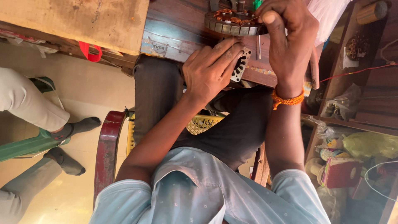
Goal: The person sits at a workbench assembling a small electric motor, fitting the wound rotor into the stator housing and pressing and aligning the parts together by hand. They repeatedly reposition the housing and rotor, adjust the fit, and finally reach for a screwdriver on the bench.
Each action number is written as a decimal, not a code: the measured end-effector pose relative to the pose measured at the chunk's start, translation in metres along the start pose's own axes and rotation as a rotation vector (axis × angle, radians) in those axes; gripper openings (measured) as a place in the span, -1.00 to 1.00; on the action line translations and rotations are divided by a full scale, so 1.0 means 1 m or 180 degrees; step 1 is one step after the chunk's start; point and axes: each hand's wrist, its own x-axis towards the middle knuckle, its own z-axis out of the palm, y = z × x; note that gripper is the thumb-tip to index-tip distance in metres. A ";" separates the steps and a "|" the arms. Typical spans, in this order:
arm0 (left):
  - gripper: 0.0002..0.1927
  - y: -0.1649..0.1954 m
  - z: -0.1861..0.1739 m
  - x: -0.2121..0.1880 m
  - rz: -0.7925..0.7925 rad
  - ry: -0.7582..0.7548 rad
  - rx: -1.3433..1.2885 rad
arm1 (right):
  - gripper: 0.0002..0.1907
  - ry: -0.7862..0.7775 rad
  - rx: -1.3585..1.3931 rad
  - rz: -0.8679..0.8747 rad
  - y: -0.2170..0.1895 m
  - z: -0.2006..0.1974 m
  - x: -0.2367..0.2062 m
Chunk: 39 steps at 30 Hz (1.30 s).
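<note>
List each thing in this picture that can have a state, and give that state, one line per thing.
Left hand: resting on the white slotted plate.
Right hand: pinching copper wire.
Motor stator: lying flat on the wooden bench, partly wound.
Orange wristband: on right wrist.

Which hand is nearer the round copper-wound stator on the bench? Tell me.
Right. The right hand touches the stator, fingers at its windings; the left hand sits just below it, against a small white slotted piece.
</note>
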 end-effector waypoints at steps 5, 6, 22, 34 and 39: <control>-0.76 0.000 -0.002 -0.002 -0.0081 -0.0076 -0.0167 | -0.88 -0.0612 -0.0271 0.0421 -0.003 -0.016 0.017; -0.76 0.001 -0.002 -0.003 -0.0108 -0.0073 -0.0249 | -0.88 -0.0717 -0.0503 0.0328 0.000 -0.016 0.021; -0.90 -0.005 -0.012 -0.026 0.0350 0.0015 -0.0821 | -0.85 -0.0975 0.0258 0.0743 0.032 -0.009 0.039; -0.80 -0.017 -0.016 -0.007 0.0770 0.0028 -0.1003 | -0.81 -0.0746 0.0096 0.1099 0.044 -0.006 0.036; -0.75 -0.024 -0.024 0.007 0.1045 0.0070 -0.1036 | -0.73 -0.0738 0.0246 0.0735 0.068 -0.010 0.029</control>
